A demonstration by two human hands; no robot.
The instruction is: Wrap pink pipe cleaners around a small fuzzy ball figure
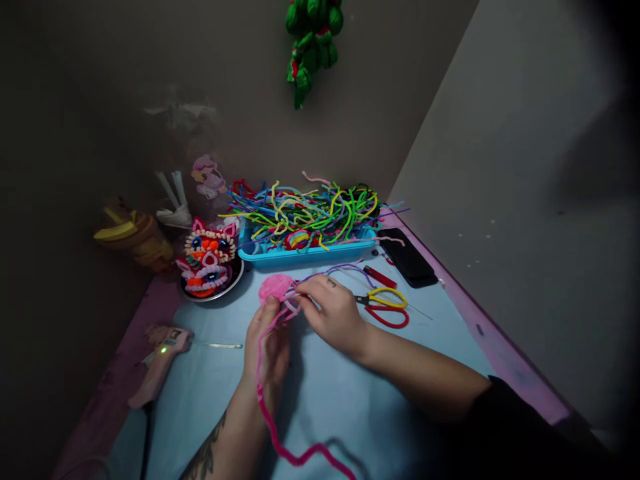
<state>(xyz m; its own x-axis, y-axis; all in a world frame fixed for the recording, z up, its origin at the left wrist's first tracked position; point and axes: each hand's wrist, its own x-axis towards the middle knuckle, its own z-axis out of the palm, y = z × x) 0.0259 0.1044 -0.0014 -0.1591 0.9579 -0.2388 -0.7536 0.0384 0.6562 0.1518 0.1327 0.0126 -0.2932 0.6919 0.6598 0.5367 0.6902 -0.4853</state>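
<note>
Plainly, the left hand (267, 337) grasps the flat, round, fuzzy pink disc (273, 287) by its near edge, thumb on top, while the right hand (337, 313) comes in from the right, its fingertips pinching at the thin pale-pink strands (289, 307) beside it; which one, I can't tell. Held over the pale-blue-covered table (210, 380), the disc sits closer to the left hand, and the long, fuzzy pink cord (274, 430) trails from it across the left wrist, then bends rightward.

We see a black phone (410, 259) along the table's (525, 385) right edge, a dish (233, 283) with two lion-like heads (210, 245) near its far left corner, and a pink glue gun (161, 367) by its left edge.
</note>
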